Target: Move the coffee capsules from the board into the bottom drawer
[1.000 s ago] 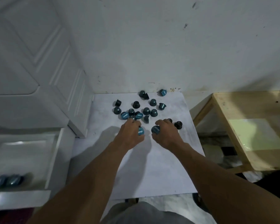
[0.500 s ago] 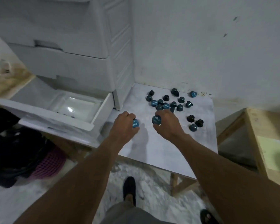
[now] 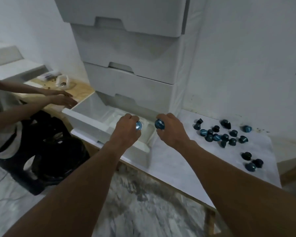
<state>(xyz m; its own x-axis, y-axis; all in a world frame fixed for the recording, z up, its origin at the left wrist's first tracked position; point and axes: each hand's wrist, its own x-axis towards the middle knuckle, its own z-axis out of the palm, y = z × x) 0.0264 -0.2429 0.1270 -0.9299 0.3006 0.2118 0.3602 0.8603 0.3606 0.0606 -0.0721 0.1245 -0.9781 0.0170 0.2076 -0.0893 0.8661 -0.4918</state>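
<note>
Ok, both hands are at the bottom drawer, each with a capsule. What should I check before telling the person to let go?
1. Drawer open: ok.
2. Left hand grips left capsule: ok.
3. Right hand grips right capsule: ok.
4. Left capsule above the drawer's inside: ok.
5. Right capsule past the drawer's right wall: cannot tell, it sits about over that wall.
6. Nobody else at the drawer: not ok, other person's hand is by its left corner.

Seemingly a home storage corner: plastic drawer tower (image 3: 126, 40), scuffed wall (image 3: 246, 48), marble floor (image 3: 143, 202).
</note>
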